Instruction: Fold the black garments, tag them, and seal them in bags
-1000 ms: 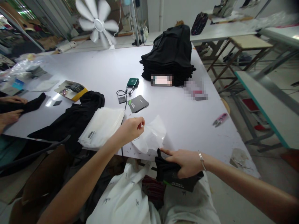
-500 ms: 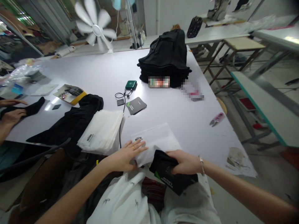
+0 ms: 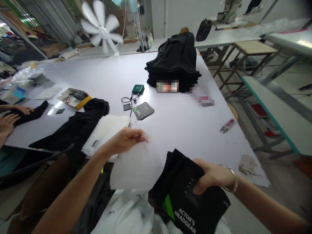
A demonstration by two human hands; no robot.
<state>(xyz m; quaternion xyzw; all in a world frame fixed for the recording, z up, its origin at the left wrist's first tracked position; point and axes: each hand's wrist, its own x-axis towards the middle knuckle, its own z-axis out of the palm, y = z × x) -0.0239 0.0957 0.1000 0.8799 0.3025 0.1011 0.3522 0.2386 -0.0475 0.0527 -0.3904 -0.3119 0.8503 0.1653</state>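
My left hand pinches the top edge of a frosted white plastic bag, which hangs over the table's front edge above my lap. My right hand grips folded black fabric together with a black and green card printed "ACTOR'S HEADGEAR"; the thumb presses on the card's face. The fabric and card are tilted, just right of the bag. Behind my left hand lies a stack of similar frosted bags, partly hidden by my forearm.
Loose printed cards, a green device with a cable and pink thread snips lie on the white table. A black fabric stack stands at the back. At left are black cloth and another person's hands.
My left hand has lifted the bag off the table by its edge, and the bag now hangs upright. The fabric and card in my right hand have come closer to the camera.
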